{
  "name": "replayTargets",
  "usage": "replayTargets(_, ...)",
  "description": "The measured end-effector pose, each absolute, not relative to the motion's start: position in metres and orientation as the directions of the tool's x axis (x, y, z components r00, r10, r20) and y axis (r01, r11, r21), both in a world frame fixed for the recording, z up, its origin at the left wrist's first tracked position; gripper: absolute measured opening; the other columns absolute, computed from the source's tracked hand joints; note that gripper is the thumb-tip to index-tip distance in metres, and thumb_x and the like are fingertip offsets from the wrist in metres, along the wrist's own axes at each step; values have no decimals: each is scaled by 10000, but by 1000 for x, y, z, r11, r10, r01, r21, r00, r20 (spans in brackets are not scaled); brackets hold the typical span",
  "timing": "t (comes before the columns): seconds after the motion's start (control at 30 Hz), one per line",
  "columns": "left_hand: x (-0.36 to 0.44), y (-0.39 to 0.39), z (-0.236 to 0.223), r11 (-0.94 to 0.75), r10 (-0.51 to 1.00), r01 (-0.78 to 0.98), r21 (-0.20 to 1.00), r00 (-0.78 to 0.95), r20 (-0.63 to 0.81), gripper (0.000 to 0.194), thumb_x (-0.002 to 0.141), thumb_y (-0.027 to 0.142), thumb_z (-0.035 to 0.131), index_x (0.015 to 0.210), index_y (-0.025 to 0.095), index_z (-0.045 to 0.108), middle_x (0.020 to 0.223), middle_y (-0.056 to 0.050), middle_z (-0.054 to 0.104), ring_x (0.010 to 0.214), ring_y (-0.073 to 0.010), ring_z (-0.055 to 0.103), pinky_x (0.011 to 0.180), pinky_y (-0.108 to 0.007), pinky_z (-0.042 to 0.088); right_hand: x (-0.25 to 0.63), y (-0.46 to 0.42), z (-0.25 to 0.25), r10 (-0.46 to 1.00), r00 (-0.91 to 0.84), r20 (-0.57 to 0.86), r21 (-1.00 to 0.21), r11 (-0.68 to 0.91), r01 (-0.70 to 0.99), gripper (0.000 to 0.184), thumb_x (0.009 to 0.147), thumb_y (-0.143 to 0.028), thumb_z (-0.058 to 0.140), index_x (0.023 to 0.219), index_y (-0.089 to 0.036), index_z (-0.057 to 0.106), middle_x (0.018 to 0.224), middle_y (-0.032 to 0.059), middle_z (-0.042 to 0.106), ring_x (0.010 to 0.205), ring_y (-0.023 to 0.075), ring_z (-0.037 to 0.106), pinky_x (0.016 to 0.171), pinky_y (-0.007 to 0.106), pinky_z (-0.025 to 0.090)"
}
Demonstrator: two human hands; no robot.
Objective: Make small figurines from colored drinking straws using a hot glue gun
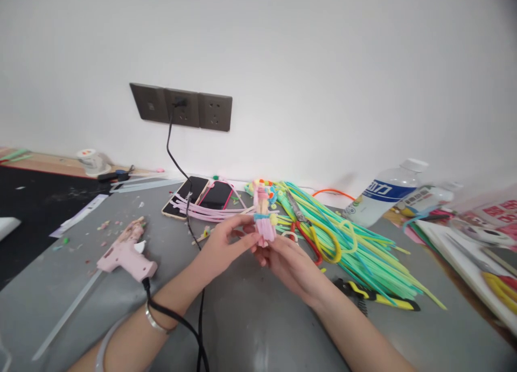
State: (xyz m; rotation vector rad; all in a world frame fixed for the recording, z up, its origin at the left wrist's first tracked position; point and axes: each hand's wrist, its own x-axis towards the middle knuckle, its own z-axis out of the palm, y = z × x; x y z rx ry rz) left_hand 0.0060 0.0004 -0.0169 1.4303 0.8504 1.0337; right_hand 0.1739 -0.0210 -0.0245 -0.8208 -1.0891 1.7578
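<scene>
Extends left forearm point(173, 307) and right forearm point(351, 318) in from the near side, with bracelet point(155, 321) on the left wrist. Grips the pink bundle point(265, 229) upright above the desk point(262, 318), with left hand point(232, 243) and right hand point(293, 261) both closed on its lower part. Shows a blue band around the bundle and a yellow ball at its side. At left, lies the glue gun point(127, 253) on the desk, with glue stick point(68, 315) projecting and black cord point(177, 314) crossing over the left forearm. Beyond the hands, rest two phones point(196, 186) point(217, 195) under purple stems point(202, 213). At right, spread green stems point(375, 259), with red-and-yellow-handled tool point(331, 245) on top and black-and-yellow tool point(375, 296) at the near edge. Behind these, bottle point(388, 191).
</scene>
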Motion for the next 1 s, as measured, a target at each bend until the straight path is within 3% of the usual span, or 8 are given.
replayTargets(0.2, 7, 2, -25, -118, 909, -39, 992, 397, 124, 318, 852, 296, 667, 1139, 162, 695, 1154, -116, 704, 999, -245, 669, 813, -320, 538, 175, -17, -30, 945, -316, -84, -950, -172, -260, 368, 785, -539, 742, 802, -182, 654, 715, 15, 563, 612, 143, 468, 585, 281, 396)
replayTargets(0.47, 8, 3, -21, -52, 932, -104, 993, 352, 86, 239, 853, 292, 633, 1036, 171, 728, 1040, -77, 738, 979, -228, 662, 839, -311, 524, 178, -13, -34, 947, -320, -41, -970, -114, -213, 364, 795, -504, 754, 937, -169, 735, 832, 38, 659, 660, 135, 489, 641, 280, 388)
replayTargets(0.8, 8, 1, -17, 4, 943, -116, 993, 331, 35, 221, 858, 330, 629, 951, 173, 753, 728, -8, 680, 759, -181, 616, 792, -289, 478, 181, -10, -33, 930, -362, -60, -966, -145, -213, 377, 843, -528, 698, 895, -157, 741, 807, 60, 699, 663, 149, 541, 628, 284, 419)
replayTargets(1.0, 7, 6, -23, 33, 950, -181, 983, 311, 26, 220, 799, 326, 716, 954, 171, 728, 921, -48, 736, 882, -203, 647, 823, -293, 483, 179, -9, -36, 949, -313, -49, -965, -126, -232, 375, 789, -491, 772, 974, -173, 694, 816, 31, 693, 661, 131, 575, 639, 265, 452)
